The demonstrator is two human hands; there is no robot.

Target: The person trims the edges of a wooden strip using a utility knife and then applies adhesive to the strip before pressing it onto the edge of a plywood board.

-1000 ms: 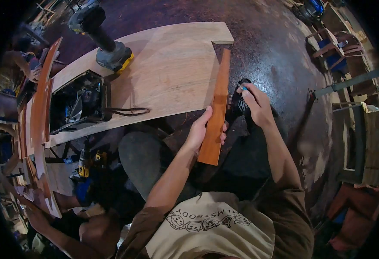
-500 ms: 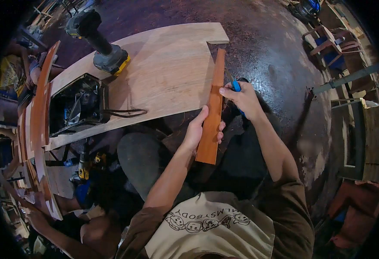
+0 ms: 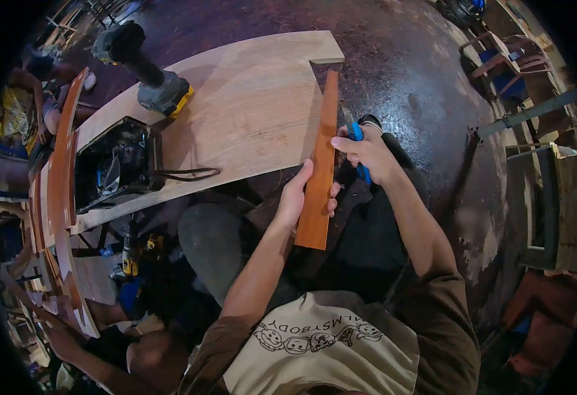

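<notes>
A narrow reddish-brown wood strip, wider at its near end, slants over my lap. My left hand is wrapped around its lower half, thumb on the near face and fingertips showing past the right edge. In my right hand is a blue utility knife, its blade end pointing up and away from me beside the strip. The right thumb reaches to the strip's right edge. Part of the knife's handle is hidden by my fingers.
A pale plywood panel lies ahead, bearing a cordless drill and a black open box. Another yellow-and-black drill is below. Long brown boards stand at left, near other people. A wooden chair is at right.
My right hand has shifted slightly, and the knife now shows more of its blue handle and blade end. The strip is still in my left hand; the whole view moved a little.
</notes>
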